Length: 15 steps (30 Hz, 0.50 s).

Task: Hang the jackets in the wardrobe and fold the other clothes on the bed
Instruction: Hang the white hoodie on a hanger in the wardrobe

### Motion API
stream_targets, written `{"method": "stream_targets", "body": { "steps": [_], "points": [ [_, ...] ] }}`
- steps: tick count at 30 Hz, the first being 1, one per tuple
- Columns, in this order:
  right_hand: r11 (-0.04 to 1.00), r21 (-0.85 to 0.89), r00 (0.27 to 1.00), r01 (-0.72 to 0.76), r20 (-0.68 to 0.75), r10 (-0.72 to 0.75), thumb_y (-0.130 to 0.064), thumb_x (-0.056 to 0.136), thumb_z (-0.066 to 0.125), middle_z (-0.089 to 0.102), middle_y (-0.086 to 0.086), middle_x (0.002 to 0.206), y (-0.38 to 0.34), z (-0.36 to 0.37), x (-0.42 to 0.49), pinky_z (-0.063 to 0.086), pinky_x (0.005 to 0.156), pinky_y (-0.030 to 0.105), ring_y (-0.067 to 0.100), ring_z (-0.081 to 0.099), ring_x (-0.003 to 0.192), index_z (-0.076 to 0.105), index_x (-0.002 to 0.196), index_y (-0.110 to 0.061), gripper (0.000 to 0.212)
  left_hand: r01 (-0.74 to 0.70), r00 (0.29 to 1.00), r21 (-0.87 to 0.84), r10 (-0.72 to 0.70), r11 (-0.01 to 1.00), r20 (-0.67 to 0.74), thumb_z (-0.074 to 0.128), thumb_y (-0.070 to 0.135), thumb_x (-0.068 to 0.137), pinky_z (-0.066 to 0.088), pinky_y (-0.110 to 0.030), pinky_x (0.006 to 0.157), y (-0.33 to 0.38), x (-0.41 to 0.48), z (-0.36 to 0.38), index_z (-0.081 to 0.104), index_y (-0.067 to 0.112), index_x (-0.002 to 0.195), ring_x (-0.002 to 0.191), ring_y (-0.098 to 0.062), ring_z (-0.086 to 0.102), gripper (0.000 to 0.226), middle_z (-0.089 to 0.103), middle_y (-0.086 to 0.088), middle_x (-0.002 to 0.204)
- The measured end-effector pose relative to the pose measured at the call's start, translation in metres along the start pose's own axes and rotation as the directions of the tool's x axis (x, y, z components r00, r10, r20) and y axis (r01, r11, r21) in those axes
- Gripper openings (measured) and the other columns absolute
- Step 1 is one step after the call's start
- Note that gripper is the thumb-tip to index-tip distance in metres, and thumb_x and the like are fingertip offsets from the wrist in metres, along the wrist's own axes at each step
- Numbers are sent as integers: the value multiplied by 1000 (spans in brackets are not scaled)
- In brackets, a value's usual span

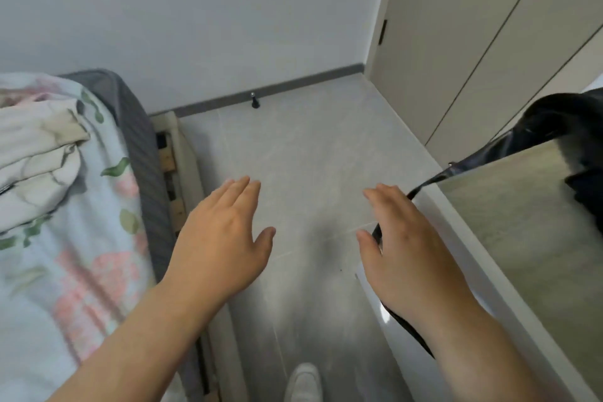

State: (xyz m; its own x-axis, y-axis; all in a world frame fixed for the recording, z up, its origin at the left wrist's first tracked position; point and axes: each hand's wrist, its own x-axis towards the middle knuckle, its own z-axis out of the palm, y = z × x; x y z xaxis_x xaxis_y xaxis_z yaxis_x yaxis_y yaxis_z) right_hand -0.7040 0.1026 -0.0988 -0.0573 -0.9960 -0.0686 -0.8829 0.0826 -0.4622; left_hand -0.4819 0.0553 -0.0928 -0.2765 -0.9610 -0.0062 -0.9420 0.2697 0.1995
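Hands: I'm holding left hand (222, 238) and right hand (411, 248) flat, uncurled, at lower centre.
Jacket (554, 121): glossy black, right edge; strap (406, 326) slanting lower-left.

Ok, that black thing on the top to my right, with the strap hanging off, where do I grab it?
Probably the bunched black bulk at the far end of the top, reaching forward with the right hand. Its strap dangles off the edge beside that hand, but pulling it would likely just drag the rest.
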Motion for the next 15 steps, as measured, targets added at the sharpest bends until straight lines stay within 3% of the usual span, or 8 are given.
{"method": "stream_targets", "body": {
  "steps": [5,9,12,15],
  "points": [
    [998,61,994,-29,106,23,-26,100,48,24,-7,160,-48,-15,48,17,117,24,9,17,148,30,152,-24,55,218,976,-94,-214,971,52,75,30,82,36,-42,110,-41,9,-34,49,2,140,133,-35,48,70,48,-18,146],
    [1000,23,960,8,279,-14,-33,101,46,20,-15,160,-111,-41,73,14,115,20,4,16,147,26,152,-31,55,371,927,-167,-354,913,124,67,36,87,30,-36,114,-66,-6,-88,44,9,145,139,-27,41,68,41,-10,152],
    [997,-19,930,77,363,-65,-32,100,48,23,-13,160,-160,-71,93,12,112,15,5,18,147,28,152,-29,55,473,880,-195,-454,859,138,75,35,81,41,-39,105,-81,-24,-135,55,8,136,127,-30,54,65,53,-10,143],
    [985,-46,912,165,386,-135,-27,98,53,30,-8,158,-213,-106,115,14,111,15,9,24,146,34,150,-25,55,576,817,-247,-557,779,148,64,43,88,25,-31,114,-99,-40,-186,43,16,147,140,-22,41,68,41,-2,153]
  ]
}}
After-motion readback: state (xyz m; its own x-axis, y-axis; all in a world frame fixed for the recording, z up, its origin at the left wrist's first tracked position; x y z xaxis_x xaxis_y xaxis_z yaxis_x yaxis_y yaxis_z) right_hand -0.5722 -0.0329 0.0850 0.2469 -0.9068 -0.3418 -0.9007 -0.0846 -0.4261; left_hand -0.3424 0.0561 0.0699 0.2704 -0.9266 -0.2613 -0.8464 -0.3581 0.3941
